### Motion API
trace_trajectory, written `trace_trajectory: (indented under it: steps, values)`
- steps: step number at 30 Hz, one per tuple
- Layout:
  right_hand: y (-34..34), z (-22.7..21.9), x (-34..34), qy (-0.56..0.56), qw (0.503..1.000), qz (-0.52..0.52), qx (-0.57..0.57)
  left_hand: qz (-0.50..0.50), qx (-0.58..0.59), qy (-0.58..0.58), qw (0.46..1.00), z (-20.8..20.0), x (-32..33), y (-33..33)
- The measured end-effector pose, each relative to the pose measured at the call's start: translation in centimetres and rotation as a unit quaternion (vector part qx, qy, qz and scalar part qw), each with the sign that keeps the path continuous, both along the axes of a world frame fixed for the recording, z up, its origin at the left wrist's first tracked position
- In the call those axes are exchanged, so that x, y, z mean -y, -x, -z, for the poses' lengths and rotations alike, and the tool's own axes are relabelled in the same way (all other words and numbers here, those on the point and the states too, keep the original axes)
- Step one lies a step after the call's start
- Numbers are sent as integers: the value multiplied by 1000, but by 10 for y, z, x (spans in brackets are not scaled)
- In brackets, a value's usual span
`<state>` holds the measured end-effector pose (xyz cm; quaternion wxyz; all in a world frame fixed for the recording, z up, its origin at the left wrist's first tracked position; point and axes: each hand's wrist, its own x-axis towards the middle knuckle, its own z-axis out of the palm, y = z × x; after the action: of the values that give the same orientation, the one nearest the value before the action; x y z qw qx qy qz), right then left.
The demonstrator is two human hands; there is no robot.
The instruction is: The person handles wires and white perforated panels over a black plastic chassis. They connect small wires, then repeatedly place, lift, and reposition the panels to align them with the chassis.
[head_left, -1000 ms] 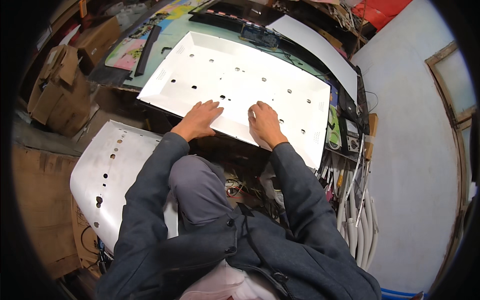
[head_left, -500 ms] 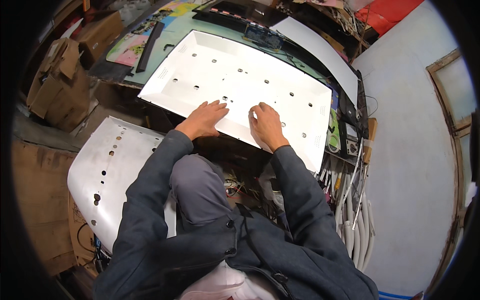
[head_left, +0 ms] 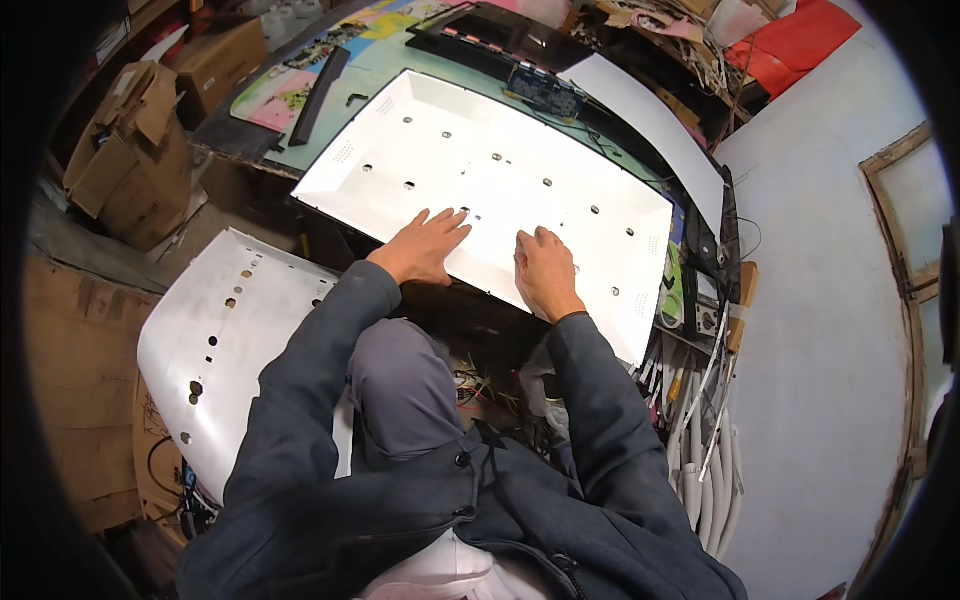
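The perforated white panel (head_left: pixel 440 165) lies beneath the fingers of both hands and extends beyond their tips. The left hand (head_left: pixel 425 248) spans the panel's near edge, fingers apart. The right hand (head_left: pixel 548 273) has its fingers together; whether they pinch anything cannot be determined.

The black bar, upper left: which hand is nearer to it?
Left. The left hand is at the near edge of the white panel, right of the black bar and closer to the body; the right hand is farther right.
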<state>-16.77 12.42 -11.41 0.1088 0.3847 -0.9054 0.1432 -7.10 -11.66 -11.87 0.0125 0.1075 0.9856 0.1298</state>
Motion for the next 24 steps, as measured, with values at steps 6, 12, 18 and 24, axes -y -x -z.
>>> trace_trajectory:
  steps: [6, 12, 18, 24]
  values:
    - [-7, -11, 12, -25, 1000, 4, 4, 14, 18, 2, 1000, -1, 3, 3]
    - [-3, 5, 34, 27, 998, -56, -32, 19, 23, 16, 999, -5, 1, 6]
    - [-2, 2, 58, -10, 998, -65, -15, 25, 14, 15, 999, -4, 1, 5]
    - [4, 1, 63, -76, 996, -40, -37, -14, -27, 4, 1000, -4, -2, -5]
